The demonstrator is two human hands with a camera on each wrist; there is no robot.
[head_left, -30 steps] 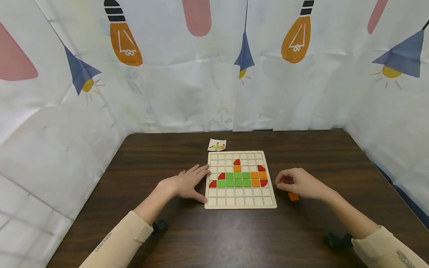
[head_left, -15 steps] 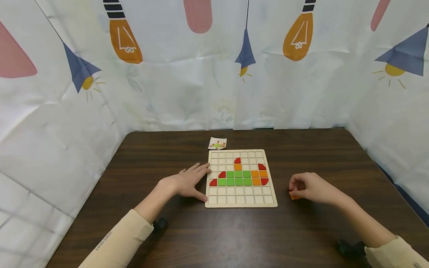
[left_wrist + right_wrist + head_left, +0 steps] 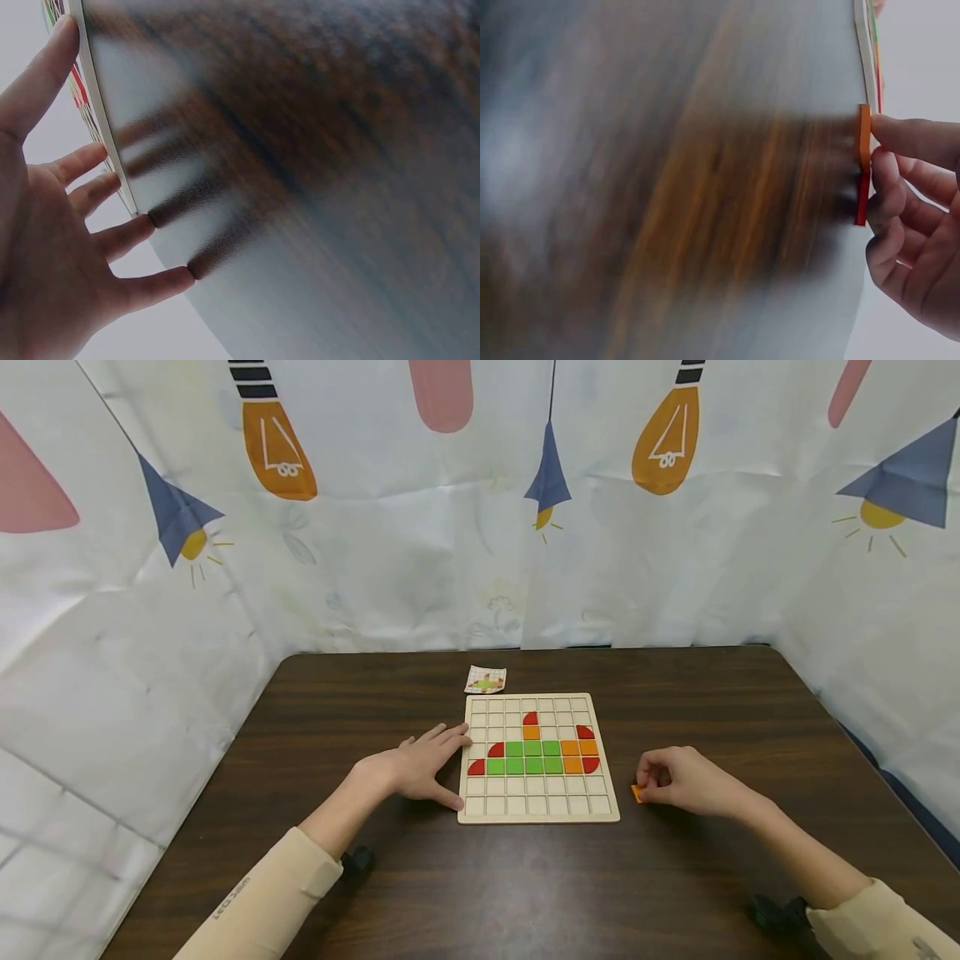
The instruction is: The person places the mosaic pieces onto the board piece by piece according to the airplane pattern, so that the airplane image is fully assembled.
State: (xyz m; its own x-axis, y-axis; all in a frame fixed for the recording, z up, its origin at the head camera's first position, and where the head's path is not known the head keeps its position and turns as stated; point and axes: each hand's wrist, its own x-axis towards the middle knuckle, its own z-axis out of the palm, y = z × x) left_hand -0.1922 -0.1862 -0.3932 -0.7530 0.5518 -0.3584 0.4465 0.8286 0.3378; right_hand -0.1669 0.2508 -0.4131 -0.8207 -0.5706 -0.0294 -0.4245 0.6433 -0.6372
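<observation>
My left hand [image 3: 418, 768] lies spread beside the square wooden grid board [image 3: 536, 808], its thumb and fingertips touching the left edge. The left wrist view shows that hand [image 3: 60, 225] with fingers apart, against the board's rim [image 3: 97, 97]. On the board, red, green and orange tiles form a pattern. My right hand [image 3: 690, 781] is right of the board, thumb and curled fingers holding a small orange tile [image 3: 637, 793] low at the tabletop. In the right wrist view, that orange tile [image 3: 864, 135] is edge-on, with a red piece [image 3: 862, 199] adjoining it under the fingers.
A small picture card [image 3: 485, 680] lies just behind the board, showing a coloured pattern on a grid. The dark wooden table [image 3: 510, 893] extends around both hands. A white printed curtain [image 3: 420, 560] hangs behind and at both sides.
My right hand first moved right, off the board's side, and its fingers closed on the orange tile. Hand and tile then shifted slightly left towards the board. My left hand stays put.
</observation>
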